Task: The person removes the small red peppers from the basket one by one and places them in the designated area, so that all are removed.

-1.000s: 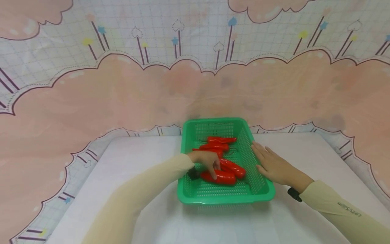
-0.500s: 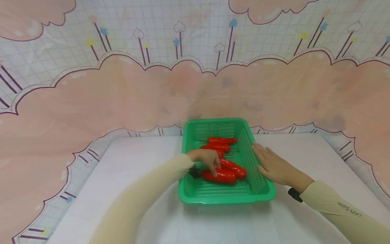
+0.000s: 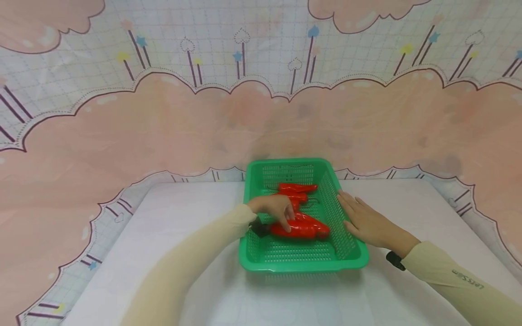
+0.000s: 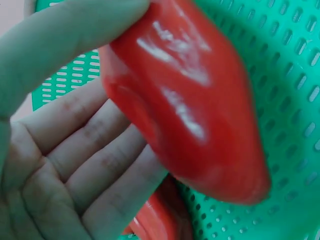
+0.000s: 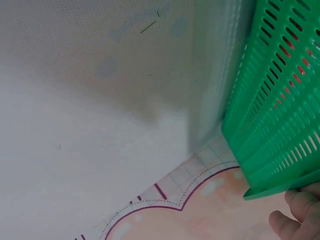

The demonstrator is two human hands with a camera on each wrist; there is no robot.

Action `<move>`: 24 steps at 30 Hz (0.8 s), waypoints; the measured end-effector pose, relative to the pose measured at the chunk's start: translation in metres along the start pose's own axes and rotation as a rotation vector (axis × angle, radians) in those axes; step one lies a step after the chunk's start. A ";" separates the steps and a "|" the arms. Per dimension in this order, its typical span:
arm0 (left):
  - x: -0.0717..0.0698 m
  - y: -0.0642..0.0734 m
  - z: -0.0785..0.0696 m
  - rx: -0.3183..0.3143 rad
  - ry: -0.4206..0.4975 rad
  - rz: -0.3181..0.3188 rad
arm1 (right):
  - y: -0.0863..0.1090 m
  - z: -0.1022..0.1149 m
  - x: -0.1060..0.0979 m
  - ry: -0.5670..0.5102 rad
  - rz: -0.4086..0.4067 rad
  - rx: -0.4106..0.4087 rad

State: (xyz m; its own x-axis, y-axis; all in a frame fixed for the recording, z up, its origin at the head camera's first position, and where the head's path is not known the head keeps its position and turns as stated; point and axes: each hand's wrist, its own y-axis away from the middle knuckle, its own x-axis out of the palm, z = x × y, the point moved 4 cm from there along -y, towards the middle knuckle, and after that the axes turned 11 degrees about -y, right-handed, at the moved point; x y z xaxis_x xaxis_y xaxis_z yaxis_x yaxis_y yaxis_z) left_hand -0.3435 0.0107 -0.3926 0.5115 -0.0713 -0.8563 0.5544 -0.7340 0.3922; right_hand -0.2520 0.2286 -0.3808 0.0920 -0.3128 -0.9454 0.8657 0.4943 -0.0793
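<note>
A green plastic basket with perforated walls holds several glossy red peppers. Inside it, my left hand pinches one red pepper between thumb and fingers. Up close in the left wrist view, the thumb presses on that pepper from above and the fingers lie behind it. Another pepper shows below. My right hand rests with straight fingers on the basket's right rim. Only some of its fingertips appear in the right wrist view, next to the rim.
The basket stands on a white-covered table. Behind hangs a cloth backdrop with pink clouds. Dark bands circle the wrists. The basket's side wall rises on the right in the right wrist view.
My left hand has raised the pepper slightly and shifted it away from the basket's near side, so it now overlaps the neighbouring pepper. The right hand stays at the rim.
</note>
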 end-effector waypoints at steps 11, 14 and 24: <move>-0.020 0.013 0.000 0.022 -0.019 -0.147 | 0.001 0.001 -0.001 0.005 -0.023 -0.022; -0.025 0.017 0.000 0.017 -0.019 -0.184 | 0.000 0.000 0.000 0.003 -0.011 -0.007; -0.045 0.037 0.006 -0.045 0.051 -0.259 | 0.000 0.001 0.000 -0.003 -0.011 -0.014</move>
State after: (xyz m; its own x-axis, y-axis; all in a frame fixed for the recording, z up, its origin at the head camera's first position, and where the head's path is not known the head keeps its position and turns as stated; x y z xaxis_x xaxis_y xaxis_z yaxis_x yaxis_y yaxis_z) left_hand -0.3500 -0.0171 -0.3421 0.3805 0.1493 -0.9126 0.6992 -0.6923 0.1783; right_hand -0.2515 0.2282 -0.3802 0.0844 -0.3205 -0.9435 0.8598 0.5020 -0.0936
